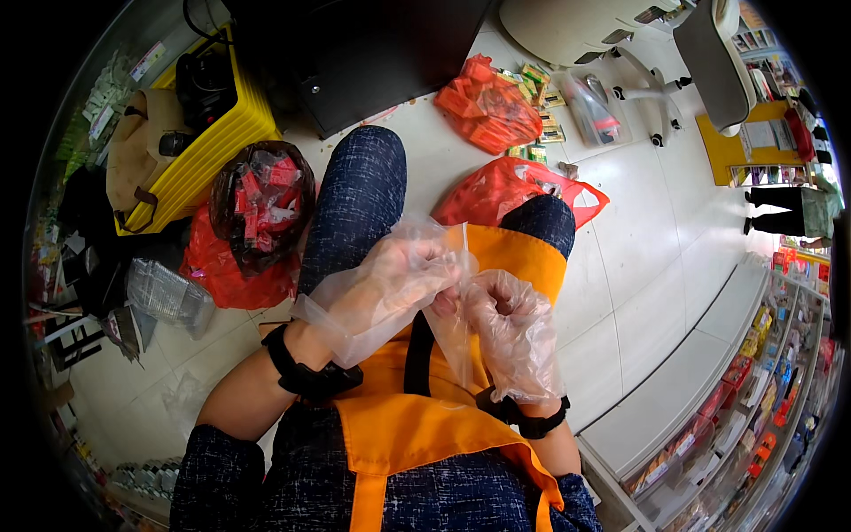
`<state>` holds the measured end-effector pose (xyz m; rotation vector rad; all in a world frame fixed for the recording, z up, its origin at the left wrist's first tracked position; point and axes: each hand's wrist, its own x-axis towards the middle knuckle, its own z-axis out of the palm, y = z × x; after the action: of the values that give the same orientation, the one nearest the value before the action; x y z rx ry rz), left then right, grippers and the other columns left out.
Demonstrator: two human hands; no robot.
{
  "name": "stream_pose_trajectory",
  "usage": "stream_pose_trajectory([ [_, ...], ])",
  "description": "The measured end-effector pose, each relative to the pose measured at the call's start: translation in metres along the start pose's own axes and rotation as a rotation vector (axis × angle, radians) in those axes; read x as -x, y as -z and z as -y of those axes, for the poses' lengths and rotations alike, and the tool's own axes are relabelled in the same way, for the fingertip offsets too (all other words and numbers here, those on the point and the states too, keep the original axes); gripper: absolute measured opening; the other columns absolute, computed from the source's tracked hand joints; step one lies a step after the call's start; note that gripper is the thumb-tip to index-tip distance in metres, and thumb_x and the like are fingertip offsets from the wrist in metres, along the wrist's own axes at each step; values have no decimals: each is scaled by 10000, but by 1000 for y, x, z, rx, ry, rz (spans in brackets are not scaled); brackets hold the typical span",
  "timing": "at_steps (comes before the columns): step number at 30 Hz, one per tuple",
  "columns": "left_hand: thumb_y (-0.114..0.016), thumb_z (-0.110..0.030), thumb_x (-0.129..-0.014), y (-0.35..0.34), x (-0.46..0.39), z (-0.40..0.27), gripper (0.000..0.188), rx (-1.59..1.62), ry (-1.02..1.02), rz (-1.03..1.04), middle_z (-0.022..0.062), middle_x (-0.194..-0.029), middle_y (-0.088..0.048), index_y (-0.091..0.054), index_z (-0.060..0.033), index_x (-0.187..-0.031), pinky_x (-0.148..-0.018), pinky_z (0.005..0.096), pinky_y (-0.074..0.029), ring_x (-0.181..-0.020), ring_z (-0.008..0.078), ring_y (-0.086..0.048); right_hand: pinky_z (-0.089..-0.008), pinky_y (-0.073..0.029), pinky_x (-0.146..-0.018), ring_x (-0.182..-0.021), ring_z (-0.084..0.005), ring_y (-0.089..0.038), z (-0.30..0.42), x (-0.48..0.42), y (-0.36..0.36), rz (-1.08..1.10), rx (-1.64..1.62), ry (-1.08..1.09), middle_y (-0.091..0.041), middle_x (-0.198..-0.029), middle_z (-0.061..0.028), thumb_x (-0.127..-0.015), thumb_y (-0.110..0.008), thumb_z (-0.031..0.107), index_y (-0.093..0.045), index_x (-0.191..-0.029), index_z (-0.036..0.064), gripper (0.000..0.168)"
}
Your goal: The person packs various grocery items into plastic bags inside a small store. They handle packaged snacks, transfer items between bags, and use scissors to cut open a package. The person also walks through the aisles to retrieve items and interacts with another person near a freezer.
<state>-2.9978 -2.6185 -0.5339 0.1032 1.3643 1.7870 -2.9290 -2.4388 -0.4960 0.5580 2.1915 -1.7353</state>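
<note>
Both hands wear thin clear disposable plastic gloves and meet above my lap. Between them hangs a small clear plastic bag (453,339), with what looks like a zip strip along one edge. My left hand (415,266) pinches its upper part with curled fingers. My right hand (508,326) grips the bag's right edge near the top. The gloves and bag overlap, so the exact finger contacts are hard to make out. No contents can be made out inside the bag. Beneath the hands lies my orange apron (525,256).
A dark bag of red packets (266,193) sits by my left knee, near a yellow crate (233,126). Red plastic bags (488,106) and small boxes (550,120) lie ahead on the floor. Shelves of goods (731,399) line the right, where another person (791,206) stands farther off.
</note>
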Motion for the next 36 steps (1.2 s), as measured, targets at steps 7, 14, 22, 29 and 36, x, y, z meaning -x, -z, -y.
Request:
stream_pose_trajectory([
  [7,-719,-77,-943,-1,-9,3,85,-277,82,-141,40,-873,-699,-701,6,-946,-702,249,-553,-777,103,-672,-237,-470,-581,-637,-51,-577,7,4,-4,19,-130,-71,-668,-724,-26,-973,-612,94,-703,-885,-30,177],
  [14,-689,-114,-953,-1,-7,-8,126,-362,27,-29,43,-859,-687,-698,11,-944,-716,243,-542,-786,99,-664,-234,-470,-571,-621,-55,-582,6,2,-3,3,-47,-61,-662,-689,-25,-942,-637,100,-699,-842,-25,171],
  [22,-644,-85,-972,-2,2,-10,149,29,91,58,96,-890,-691,-661,54,-1023,-778,270,-546,-801,146,-672,-231,-464,-571,-625,-63,-590,-2,0,10,79,-241,-107,-664,-701,-20,-876,-629,74,-680,-826,-23,121],
  [29,-632,-98,-973,-11,11,-29,151,27,92,5,103,-890,-677,-644,51,-993,-771,271,-539,-797,145,-665,-278,-491,-596,-598,-128,-596,-20,-11,16,-327,624,453,-655,-690,-97,-900,-621,56,-678,-859,-17,101],
  [36,-616,-73,-969,-13,9,-33,77,1,103,-92,14,-856,-617,-663,-16,-948,-677,209,-450,-763,55,-567,-329,-539,-704,-753,-204,-667,21,15,4,-130,148,237,-689,-838,-119,-920,-751,119,-701,-1019,-7,169],
])
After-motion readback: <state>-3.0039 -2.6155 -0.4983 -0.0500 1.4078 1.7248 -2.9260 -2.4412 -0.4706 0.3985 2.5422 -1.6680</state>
